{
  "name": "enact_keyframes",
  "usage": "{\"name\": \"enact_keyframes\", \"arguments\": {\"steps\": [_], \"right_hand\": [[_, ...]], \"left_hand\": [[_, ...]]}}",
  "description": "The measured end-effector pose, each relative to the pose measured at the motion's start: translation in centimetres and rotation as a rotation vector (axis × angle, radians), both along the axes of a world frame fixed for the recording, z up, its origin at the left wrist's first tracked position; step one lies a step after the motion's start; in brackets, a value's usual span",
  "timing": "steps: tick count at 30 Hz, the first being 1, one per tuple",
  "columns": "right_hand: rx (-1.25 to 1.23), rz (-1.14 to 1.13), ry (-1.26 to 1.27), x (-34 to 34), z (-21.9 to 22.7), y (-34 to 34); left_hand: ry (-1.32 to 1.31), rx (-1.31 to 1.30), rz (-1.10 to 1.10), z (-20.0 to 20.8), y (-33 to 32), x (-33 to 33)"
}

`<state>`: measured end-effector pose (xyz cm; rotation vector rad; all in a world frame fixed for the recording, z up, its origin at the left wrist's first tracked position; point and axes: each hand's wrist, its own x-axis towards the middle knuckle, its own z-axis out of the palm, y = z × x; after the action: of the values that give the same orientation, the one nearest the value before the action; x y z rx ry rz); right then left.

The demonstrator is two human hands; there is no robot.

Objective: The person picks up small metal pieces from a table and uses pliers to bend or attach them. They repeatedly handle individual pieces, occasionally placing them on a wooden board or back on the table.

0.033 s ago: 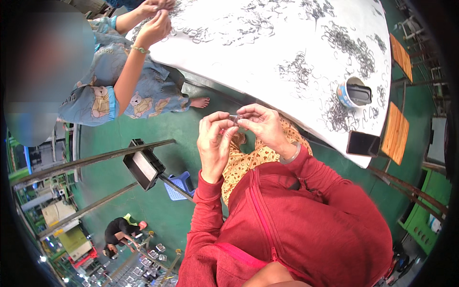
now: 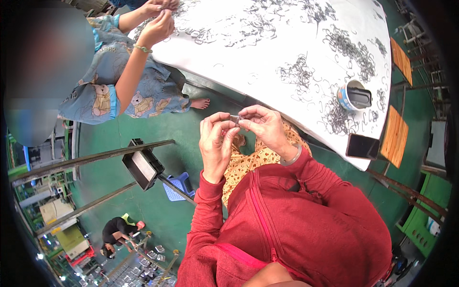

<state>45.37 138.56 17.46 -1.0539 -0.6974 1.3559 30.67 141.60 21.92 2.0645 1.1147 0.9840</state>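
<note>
Above my lap, at the near edge of a white-covered table (image 2: 229,74), my left hand (image 2: 215,146) and my right hand (image 2: 268,129) meet at the fingertips. Between them is a small, thin piece (image 2: 235,119), partly dark and partly shiny; its exact kind is too small to make out. Thumb and fingers of each hand are closed on it in a pinch. Many small dark curved pieces, like open loops, lie over the table in loose piles, one pile (image 2: 296,71) beyond my right hand and another (image 2: 351,45) farther off.
A round tub (image 2: 343,98) holding a dark object stands on the table's right, near a dark-screened phone (image 2: 363,146). Wooden stools (image 2: 395,136) line that side. At left a co-worker (image 2: 138,95) handles something small. Behind are a black crate (image 2: 141,165) and blue stool (image 2: 179,186).
The whole view has shifted very slightly. Both my hands keep their pinch on the small piece, which shows a little more plainly between the fingertips.
</note>
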Motion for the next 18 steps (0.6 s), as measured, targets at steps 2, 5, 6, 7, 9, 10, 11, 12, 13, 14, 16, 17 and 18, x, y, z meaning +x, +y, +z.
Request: {"name": "enact_keyframes", "arguments": {"steps": [2, 5, 6, 7, 9, 10, 11, 12, 13, 14, 16, 17, 18], "right_hand": [[-0.024, 0.001, 0.007, 0.0, 0.9, 0.0], [-0.019, 0.006, -0.071, 0.5, 2.2, 0.1], [0.019, 0.011, -0.143, 0.7, 1.4, 0.2], [0.045, 0.014, -0.127, 0.9, 1.3, 0.2], [0.094, 0.02, -0.093, 1.2, 1.2, 0.3], [0.106, 0.015, -0.121, 1.3, 1.4, 0.4], [0.142, 0.009, -0.156, 1.3, 1.6, 0.5], [0.177, 0.005, -0.19, 1.3, 1.8, 0.6], [0.213, -0.004, -0.225, 1.3, 2.0, 0.7], [0.229, 0.033, -0.252, 1.4, 2.2, 0.8], [0.265, 0.109, -0.305, 1.7, 2.5, 1.1], [0.301, 0.177, -0.389, 2.5, 3.1, 1.7], [0.338, 0.247, -0.472, 4.1, 3.7, 2.9]], "left_hand": [[0.009, 0.067, 0.033, -0.7, 0.1, 0.1], [-0.076, 0.059, 0.044, -0.8, 0.3, 0.6], [-0.115, 0.047, 0.038, -0.8, 0.5, 0.8], [-0.12, 0.04, 0.023, -0.9, 0.7, 0.8], [-0.13, 0.027, -0.006, -0.9, 1.1, 0.7], [-0.111, 0.061, -0.019, -0.9, 1.2, 0.8], [-0.131, 0.058, -0.018, -1.0, 1.2, 1.0], [-0.151, 0.056, -0.017, -1.0, 1.2, 1.1], [-0.171, 0.053, -0.02, -1.0, 1.3, 1.3], [-0.264, 0.046, -0.037, -1.5, 1.4, 1.2], [-0.413, -0.085, -0.054, -2.2, 1.1, 0.8], [-0.488, -0.149, -0.062, -2.3, 0.9, 0.5], [-0.514, -0.169, -0.061, -2.3, 0.8, 0.3]]}}
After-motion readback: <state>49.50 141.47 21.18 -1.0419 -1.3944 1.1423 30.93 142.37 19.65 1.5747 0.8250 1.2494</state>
